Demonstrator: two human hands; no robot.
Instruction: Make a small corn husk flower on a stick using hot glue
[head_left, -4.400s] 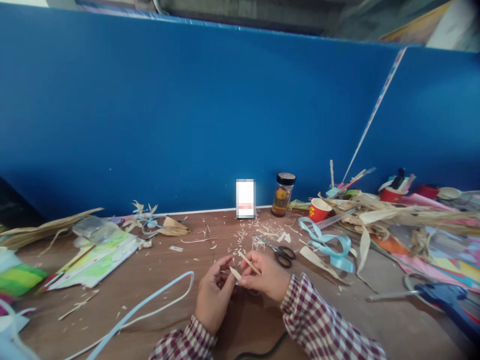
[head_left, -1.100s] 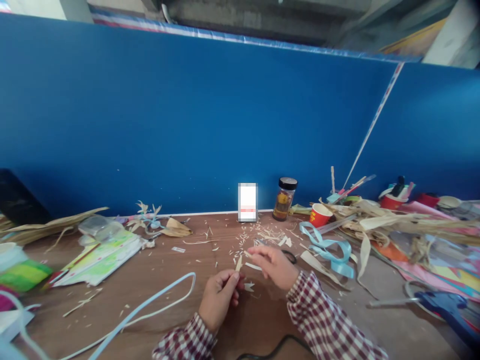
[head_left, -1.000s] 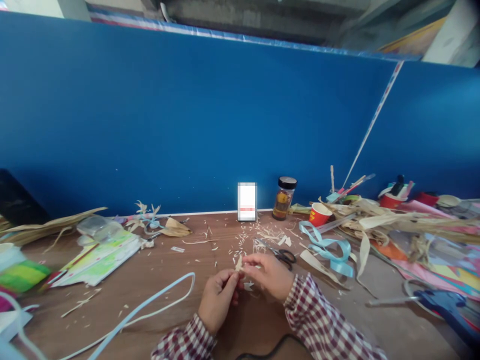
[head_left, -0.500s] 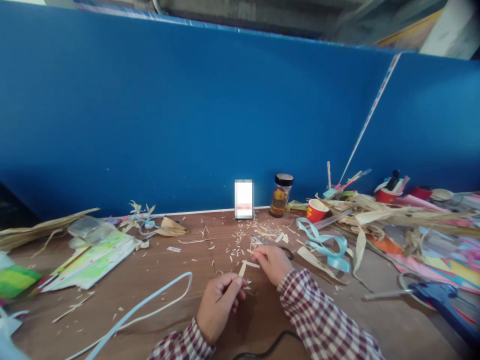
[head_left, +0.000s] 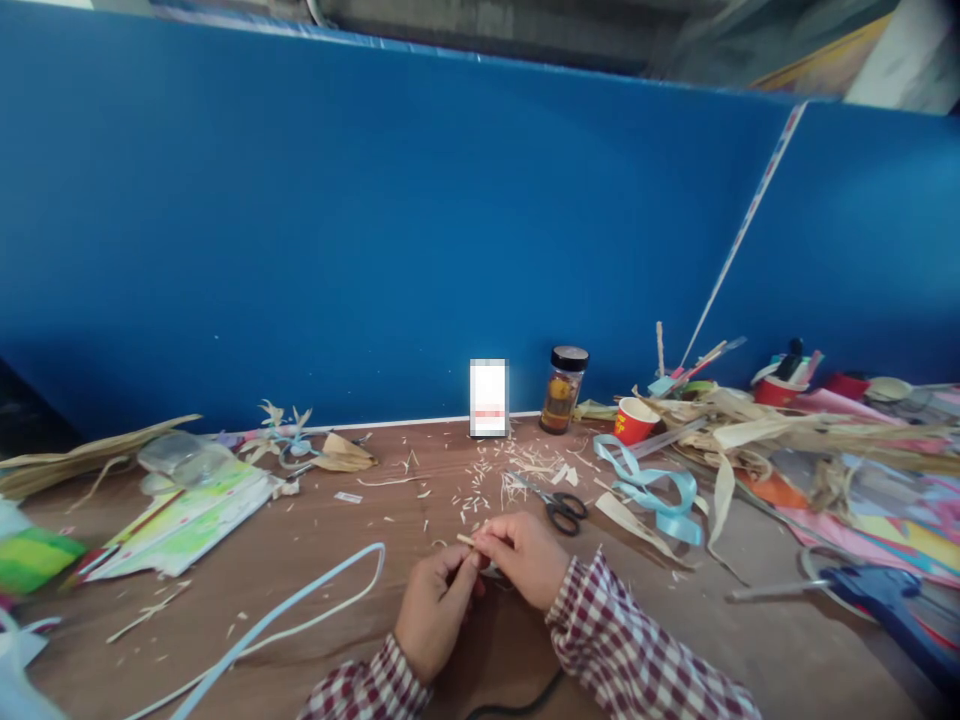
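My left hand and my right hand meet low in the middle of the head view, fingertips close together. Between them is a small pale strip of dried husk, its end poking out above the fingers. Both hands pinch it; most of the strip is hidden by the fingers. Black-handled scissors lie on the table just beyond my right hand, blades pointing up and left. Small cut husk bits are scattered in front of the hands.
A lidded jar and a red paper cup stand at the back. Light blue ribbon, a husk pile and a blue glue gun lie to the right. At left are a painted sheet and a pale blue cord.
My right hand has come down and left to meet my left hand at the husk strip. The scissors, earlier mostly covered by that hand, now show.
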